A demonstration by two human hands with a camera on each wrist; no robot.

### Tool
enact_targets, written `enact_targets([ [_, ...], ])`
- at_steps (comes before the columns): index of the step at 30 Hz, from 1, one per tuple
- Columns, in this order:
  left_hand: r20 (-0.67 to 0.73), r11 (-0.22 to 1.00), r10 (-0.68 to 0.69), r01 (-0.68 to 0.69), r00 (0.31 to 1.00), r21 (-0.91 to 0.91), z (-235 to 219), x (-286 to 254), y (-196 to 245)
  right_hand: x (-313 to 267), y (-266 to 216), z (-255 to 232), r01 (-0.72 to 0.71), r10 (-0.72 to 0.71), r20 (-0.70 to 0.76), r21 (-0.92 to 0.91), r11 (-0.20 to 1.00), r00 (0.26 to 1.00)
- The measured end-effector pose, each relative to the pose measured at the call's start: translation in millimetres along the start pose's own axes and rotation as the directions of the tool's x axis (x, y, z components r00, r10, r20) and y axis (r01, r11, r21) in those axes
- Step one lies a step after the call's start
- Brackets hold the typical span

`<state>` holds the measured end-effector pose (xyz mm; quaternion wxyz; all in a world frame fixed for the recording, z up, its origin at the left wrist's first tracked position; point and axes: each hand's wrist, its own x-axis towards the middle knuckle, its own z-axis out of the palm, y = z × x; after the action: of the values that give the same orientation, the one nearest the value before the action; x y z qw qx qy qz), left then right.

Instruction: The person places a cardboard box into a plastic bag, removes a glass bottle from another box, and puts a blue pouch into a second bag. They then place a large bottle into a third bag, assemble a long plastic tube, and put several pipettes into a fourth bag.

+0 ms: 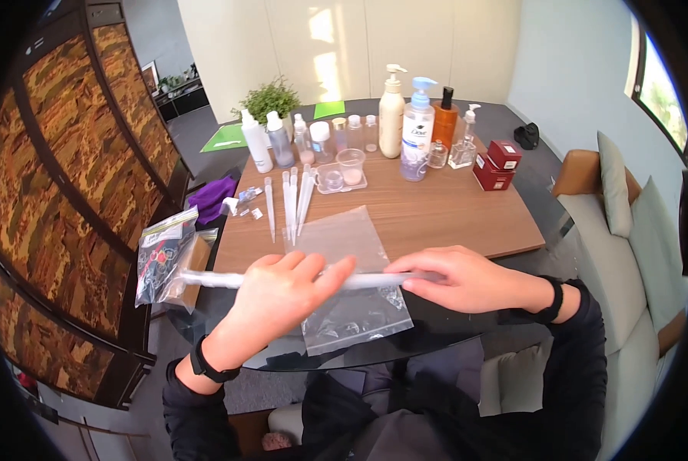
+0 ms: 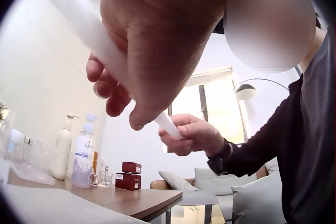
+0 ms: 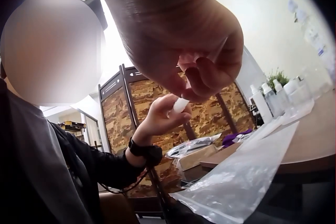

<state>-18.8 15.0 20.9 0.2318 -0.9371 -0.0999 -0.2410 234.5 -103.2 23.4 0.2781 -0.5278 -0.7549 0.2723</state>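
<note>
A long, translucent white plastic tube (image 1: 367, 281) is held level above the table's front, spanning both hands. My left hand (image 1: 282, 288) grips it with the fingers curled round, one end sticking out to the left. The right hand (image 1: 467, 280) pinches the other end between thumb and fingers. In the left wrist view the tube (image 2: 79, 16) runs slantwise through the left hand towards the right hand (image 2: 191, 134). Under the hands lies a flat clear zip bag (image 1: 351, 323). Several similar slim tubes (image 1: 290, 203) lie on the table beyond the left hand.
Pump bottles (image 1: 417, 142), small bottles (image 1: 321, 142) and a potted plant (image 1: 271, 100) line the table's back. A clear tray (image 1: 340, 183) holds small cups. Dark red boxes (image 1: 495, 169) stand at right. Filled bags (image 1: 167, 253) and a purple cloth (image 1: 212, 200) sit at the left edge.
</note>
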Motion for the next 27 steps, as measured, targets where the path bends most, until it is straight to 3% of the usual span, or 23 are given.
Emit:
enact_targets([
  [1, 0.002, 0.999, -0.02, 0.02, 1.0, -0.038, 0.2, -0.8, -0.9, -10.8, 3.5, -3.5, 0.056, -0.059, -0.053, -0.054, 0.997, 0.997],
  [4, 0.073, 0.98, -0.045, 0.058, 0.996, -0.189, -0.6, -2.0, 3.0, -38.0, -2.2, -17.7, -0.082, 0.079, -0.044, -0.074, 0.994, 0.996],
  [8, 0.055, 0.955, -0.011, 0.027, 0.998, -0.295, 0.8, 5.6, 15.4, -58.1, 2.3, -18.9, -0.067, 0.053, -0.085, -0.174, 0.983, 0.995],
  [14, 0.089, 0.923, -0.032, 0.064, 0.996, -0.38, -10.9, 17.8, 34.5, -63.2, -8.7, -15.9, -0.16, 0.135, -0.107, -0.279, 0.947, 0.985],
  [21, 0.027, 0.897, -0.021, 0.031, 0.999, -0.44, -13.3, 31.4, 48.7, -53.5, -17.2, 2.1, -0.05, 0.004, -0.129, -0.359, 0.932, 0.992],
  [24, 0.0, 0.887, -0.012, 0.011, 1.0, -0.462, -8.9, 33.1, 50.5, -45.7, -6.5, 15.4, 0.105, -0.215, -0.194, -0.461, 0.881, 0.957],
  [27, 0.021, 0.89, -0.018, 0.026, 1.0, -0.456, -6.7, 30.7, 49.5, -42.1, -7.7, 16.1, 0.084, -0.146, -0.118, -0.418, 0.905, 0.982],
])
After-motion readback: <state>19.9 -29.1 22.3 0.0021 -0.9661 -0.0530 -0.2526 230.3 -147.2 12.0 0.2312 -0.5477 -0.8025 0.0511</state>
